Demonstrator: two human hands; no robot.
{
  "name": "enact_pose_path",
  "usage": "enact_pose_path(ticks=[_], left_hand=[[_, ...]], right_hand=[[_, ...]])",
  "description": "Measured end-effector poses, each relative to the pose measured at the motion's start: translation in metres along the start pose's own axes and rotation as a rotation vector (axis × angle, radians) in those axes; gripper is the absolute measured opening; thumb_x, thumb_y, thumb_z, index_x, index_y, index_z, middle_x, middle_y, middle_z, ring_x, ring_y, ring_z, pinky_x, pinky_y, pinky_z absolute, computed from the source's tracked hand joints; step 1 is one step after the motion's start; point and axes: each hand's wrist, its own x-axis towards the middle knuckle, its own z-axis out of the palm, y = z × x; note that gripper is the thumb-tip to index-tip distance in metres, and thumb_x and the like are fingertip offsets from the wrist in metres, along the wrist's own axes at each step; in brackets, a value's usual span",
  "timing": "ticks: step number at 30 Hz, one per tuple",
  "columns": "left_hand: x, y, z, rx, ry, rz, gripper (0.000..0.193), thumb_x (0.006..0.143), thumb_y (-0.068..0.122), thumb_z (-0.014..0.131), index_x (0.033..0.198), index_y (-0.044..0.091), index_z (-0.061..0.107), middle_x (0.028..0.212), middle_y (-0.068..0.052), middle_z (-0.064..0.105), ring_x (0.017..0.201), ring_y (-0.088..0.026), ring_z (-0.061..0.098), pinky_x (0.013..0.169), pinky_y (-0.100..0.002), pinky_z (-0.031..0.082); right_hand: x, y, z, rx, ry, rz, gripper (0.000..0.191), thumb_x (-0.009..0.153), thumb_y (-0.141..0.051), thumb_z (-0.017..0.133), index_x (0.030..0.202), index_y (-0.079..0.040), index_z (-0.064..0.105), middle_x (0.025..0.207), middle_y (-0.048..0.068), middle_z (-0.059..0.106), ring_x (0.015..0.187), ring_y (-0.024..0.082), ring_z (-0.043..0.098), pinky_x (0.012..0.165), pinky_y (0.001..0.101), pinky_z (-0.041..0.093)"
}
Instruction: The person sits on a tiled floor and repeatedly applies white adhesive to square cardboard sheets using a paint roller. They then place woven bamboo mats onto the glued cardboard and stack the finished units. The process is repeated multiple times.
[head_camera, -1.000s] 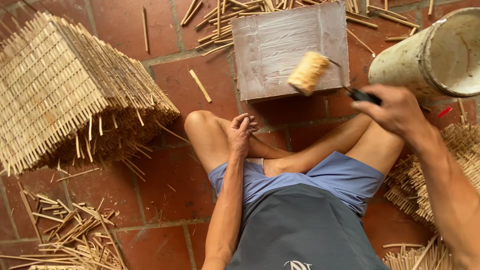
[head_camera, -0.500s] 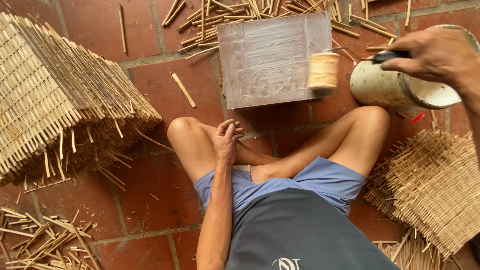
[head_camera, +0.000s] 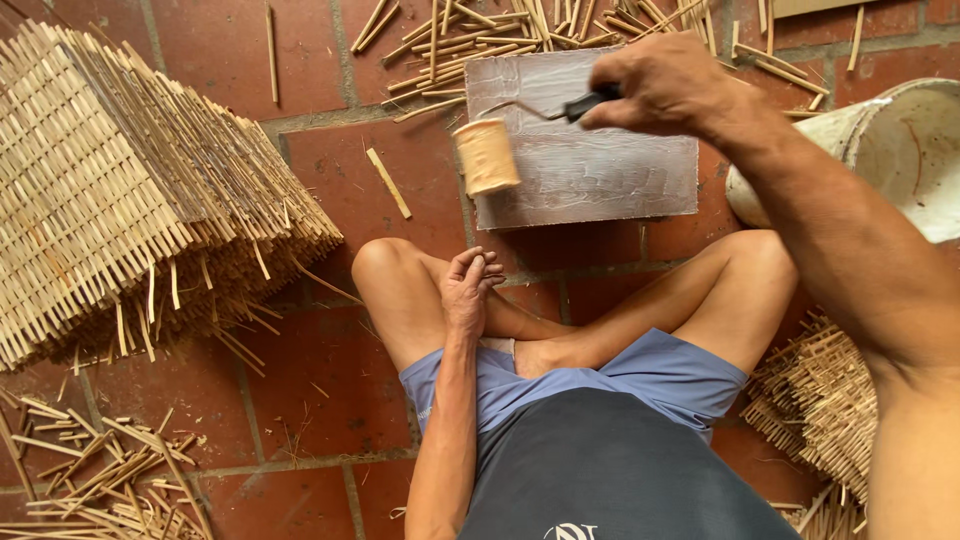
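Sitting cross-legged on a brick floor, the person holds a small roller in the right hand; the fingers are curled tight round its black handle, thumb and knuckles closed over it, so that only the handle's front end shows; a thin wire arm runs from the handle to the tan foam sleeve; the sleeve sits at the left edge of a grey board, partly over the bricks; whether it touches the board cannot be told.

The board lies flat on the floor ahead of the knees, its face streaked with a pale coating; just right of it, behind the right forearm, a white bucket lies tilted with its mouth toward the camera.

The left hand rests on the left shin near the knee; its fingers are bent and pressed together, gripping nothing.

A stack of woven mats rises at the left, loose ends sticking out along its lower edge; a second, smaller stack lies by the right thigh; loose sticks are scattered beyond the board, and more litter the floor at lower left; one stick lies alone between the big stack and the roller.
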Motion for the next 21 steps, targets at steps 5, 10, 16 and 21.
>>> enact_pose_path(ticks=[5, 10, 16, 21], left_hand=[[0.003, 0.001, 0.004, -0.010, -0.002, -0.005, 0.023, 0.102, 0.009, 0.063, 0.122, -0.001, 0.062, 0.109, -0.015, 0.071, 0.088, -0.020, 0.071, 0.076, -0.034, 0.061], [0.008, 0.001, 0.006, 0.037, 0.017, -0.028, 0.024, 0.102, 0.010, 0.064, 0.123, -0.001, 0.062, 0.110, -0.015, 0.071, 0.088, -0.020, 0.072, 0.076, -0.033, 0.060], [0.010, 0.003, 0.005, 0.006, 0.002, -0.027, 0.025, 0.101, 0.010, 0.064, 0.124, -0.001, 0.061, 0.110, -0.015, 0.071, 0.088, -0.021, 0.072, 0.076, -0.034, 0.061], [0.007, 0.008, 0.008, 0.009, 0.029, -0.024, 0.025, 0.101, 0.010, 0.064, 0.124, -0.001, 0.062, 0.109, -0.015, 0.071, 0.089, -0.021, 0.072, 0.076, -0.034, 0.061]], right_hand=[[-0.088, 0.100, -0.034, -0.144, -0.053, 0.169, 0.048, 0.090, -0.057, 0.079, 0.108, -0.012, 0.078, 0.075, 0.009, 0.070, 0.060, 0.025, 0.067, 0.059, 0.0370, 0.053], [-0.155, 0.170, -0.024, -0.167, -0.050, 0.404, 0.046, 0.092, -0.055, 0.080, 0.107, -0.012, 0.079, 0.075, 0.010, 0.071, 0.061, 0.025, 0.065, 0.059, 0.0382, 0.053], [-0.082, 0.129, -0.015, -0.117, -0.106, 0.373, 0.043, 0.094, -0.053, 0.081, 0.107, -0.012, 0.079, 0.076, 0.010, 0.073, 0.062, 0.025, 0.064, 0.058, 0.0397, 0.053], [0.034, 0.033, -0.019, 0.048, 0.021, 0.064, 0.044, 0.094, -0.051, 0.080, 0.106, -0.010, 0.079, 0.078, 0.011, 0.071, 0.067, 0.025, 0.064, 0.062, 0.0413, 0.051]])
